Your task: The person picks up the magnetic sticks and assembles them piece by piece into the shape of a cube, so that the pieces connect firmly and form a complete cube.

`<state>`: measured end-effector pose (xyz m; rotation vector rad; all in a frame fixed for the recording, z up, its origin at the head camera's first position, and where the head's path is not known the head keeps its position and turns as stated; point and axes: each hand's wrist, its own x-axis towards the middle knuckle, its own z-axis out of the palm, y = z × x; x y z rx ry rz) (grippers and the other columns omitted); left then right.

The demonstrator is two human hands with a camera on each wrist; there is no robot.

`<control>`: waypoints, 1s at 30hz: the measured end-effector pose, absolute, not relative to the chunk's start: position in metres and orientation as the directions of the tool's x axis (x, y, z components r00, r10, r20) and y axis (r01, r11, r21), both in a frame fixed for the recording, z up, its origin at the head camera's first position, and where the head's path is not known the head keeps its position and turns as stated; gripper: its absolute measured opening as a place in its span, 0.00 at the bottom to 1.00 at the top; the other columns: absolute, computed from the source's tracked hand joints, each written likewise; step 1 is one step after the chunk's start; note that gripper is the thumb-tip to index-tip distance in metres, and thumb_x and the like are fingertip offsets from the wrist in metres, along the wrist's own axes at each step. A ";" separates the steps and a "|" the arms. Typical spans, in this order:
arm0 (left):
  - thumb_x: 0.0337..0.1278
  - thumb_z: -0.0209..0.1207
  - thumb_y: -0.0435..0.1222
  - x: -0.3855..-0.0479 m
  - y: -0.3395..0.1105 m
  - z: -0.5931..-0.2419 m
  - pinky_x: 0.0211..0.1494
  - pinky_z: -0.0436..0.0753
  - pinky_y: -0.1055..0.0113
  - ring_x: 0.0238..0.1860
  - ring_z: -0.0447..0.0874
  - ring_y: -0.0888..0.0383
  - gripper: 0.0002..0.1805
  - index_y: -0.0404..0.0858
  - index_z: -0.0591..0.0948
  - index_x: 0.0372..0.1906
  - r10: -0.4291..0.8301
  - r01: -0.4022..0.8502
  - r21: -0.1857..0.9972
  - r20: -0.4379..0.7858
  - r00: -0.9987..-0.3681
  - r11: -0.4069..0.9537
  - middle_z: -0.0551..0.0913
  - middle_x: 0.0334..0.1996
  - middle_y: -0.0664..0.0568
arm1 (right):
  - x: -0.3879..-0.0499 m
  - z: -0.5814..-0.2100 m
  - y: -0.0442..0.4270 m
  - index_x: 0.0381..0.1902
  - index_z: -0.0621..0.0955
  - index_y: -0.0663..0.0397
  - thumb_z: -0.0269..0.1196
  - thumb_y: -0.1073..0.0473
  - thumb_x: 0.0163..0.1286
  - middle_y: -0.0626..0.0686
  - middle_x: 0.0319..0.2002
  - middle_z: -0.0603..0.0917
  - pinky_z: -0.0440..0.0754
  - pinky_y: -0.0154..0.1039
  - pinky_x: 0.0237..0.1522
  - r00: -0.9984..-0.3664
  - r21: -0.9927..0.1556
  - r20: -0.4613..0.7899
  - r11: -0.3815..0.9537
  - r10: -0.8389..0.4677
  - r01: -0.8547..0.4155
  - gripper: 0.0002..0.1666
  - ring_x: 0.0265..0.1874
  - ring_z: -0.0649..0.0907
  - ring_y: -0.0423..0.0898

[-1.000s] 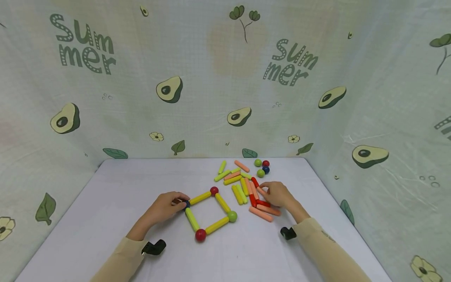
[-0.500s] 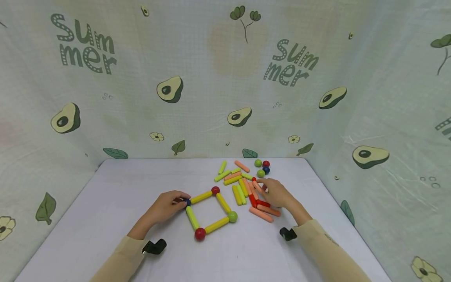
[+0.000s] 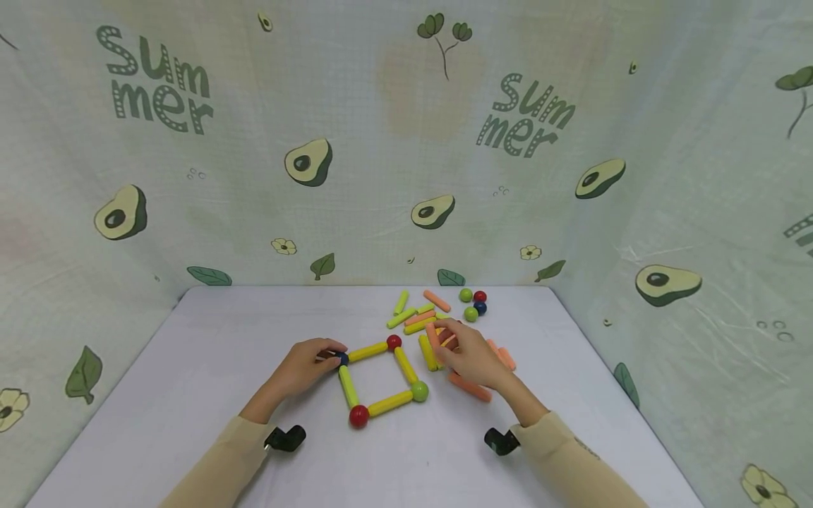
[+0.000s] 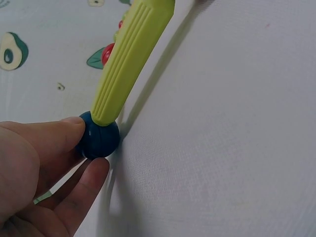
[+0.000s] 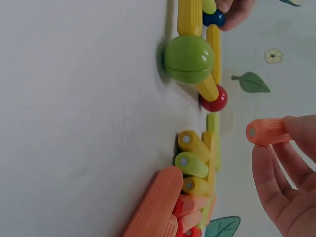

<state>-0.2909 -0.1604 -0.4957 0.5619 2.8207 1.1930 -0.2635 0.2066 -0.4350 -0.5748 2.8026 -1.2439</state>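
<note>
My left hand (image 3: 305, 368) pinches a dark blue ball (image 4: 101, 138) at the upper-left corner of a four-sided frame. Three yellow sticks (image 3: 390, 403) and a yellow-green stick (image 4: 131, 64) form its sides. Red balls (image 3: 358, 416) stand at two corners and a green ball (image 5: 189, 59) at the right one. Between thumb and fingers, my right hand (image 3: 473, 356) holds an orange stick (image 5: 269, 131), raised above the loose sticks and to the right of the frame.
Loose yellow, green, red and orange sticks lie around and below my right hand, among them an orange stick (image 3: 470, 388). Behind them sit several balls, including a green ball (image 3: 471, 314). A printed cloth (image 3: 356, 233) hangs behind the table (image 3: 254, 310).
My right hand has lifted the orange stick from the pile and moved left. My left hand, still on the blue ball, has shifted slightly right and away, and the frame has turned a little.
</note>
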 end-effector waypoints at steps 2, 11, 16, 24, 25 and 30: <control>0.72 0.66 0.33 -0.291 -0.160 -0.496 0.61 0.85 0.50 0.56 0.87 0.50 0.14 0.43 0.87 0.59 0.337 0.316 0.695 0.112 -0.935 0.646 0.88 0.54 0.53 | -0.262 -0.435 0.202 0.71 0.76 0.52 0.66 0.65 0.76 0.51 0.51 0.84 0.87 0.38 0.47 -0.931 -0.740 0.141 0.589 -0.336 -0.325 0.28 0.46 0.85 0.46; 0.72 0.66 0.33 -0.291 -0.160 -0.496 0.61 0.85 0.50 0.56 0.87 0.50 0.14 0.43 0.87 0.59 0.329 0.307 0.696 0.107 -0.938 0.649 0.88 0.55 0.52 | -0.247 -0.440 0.171 0.65 0.76 0.50 0.68 0.65 0.75 0.51 0.50 0.84 0.88 0.38 0.50 -0.912 -0.776 0.200 0.511 -0.359 -0.371 0.25 0.47 0.87 0.47; 0.72 0.66 0.33 -0.290 -0.160 -0.496 0.61 0.85 0.50 0.56 0.87 0.50 0.15 0.43 0.87 0.59 0.330 0.304 0.705 0.105 -0.938 0.641 0.88 0.56 0.52 | -0.239 -0.441 0.156 0.66 0.74 0.51 0.68 0.63 0.76 0.49 0.51 0.84 0.87 0.36 0.52 -0.881 -0.783 0.195 0.472 -0.432 -0.404 0.25 0.49 0.87 0.46; 0.71 0.66 0.32 -0.287 -0.162 -0.496 0.62 0.85 0.50 0.56 0.87 0.50 0.15 0.44 0.87 0.59 0.327 0.296 0.707 0.097 -0.940 0.642 0.88 0.55 0.52 | -0.244 -0.443 0.146 0.67 0.78 0.48 0.68 0.62 0.76 0.47 0.48 0.85 0.86 0.36 0.49 -0.868 -0.738 0.211 0.509 -0.449 -0.443 0.24 0.45 0.86 0.44; 0.71 0.66 0.32 -0.287 -0.163 -0.496 0.62 0.85 0.50 0.56 0.87 0.51 0.15 0.44 0.87 0.58 0.325 0.294 0.709 0.096 -0.941 0.641 0.88 0.55 0.53 | -0.246 -0.443 0.148 0.66 0.79 0.48 0.67 0.61 0.76 0.47 0.48 0.85 0.86 0.36 0.48 -0.873 -0.724 0.216 0.528 -0.438 -0.444 0.23 0.44 0.86 0.44; 0.72 0.66 0.32 -0.285 -0.166 -0.494 0.62 0.85 0.50 0.56 0.87 0.51 0.14 0.45 0.87 0.58 0.334 0.294 0.718 0.090 -0.938 0.631 0.88 0.55 0.53 | -0.257 -0.441 0.168 0.65 0.83 0.46 0.68 0.59 0.76 0.46 0.47 0.87 0.86 0.36 0.42 -0.925 -0.667 0.223 0.644 -0.307 -0.375 0.21 0.40 0.85 0.45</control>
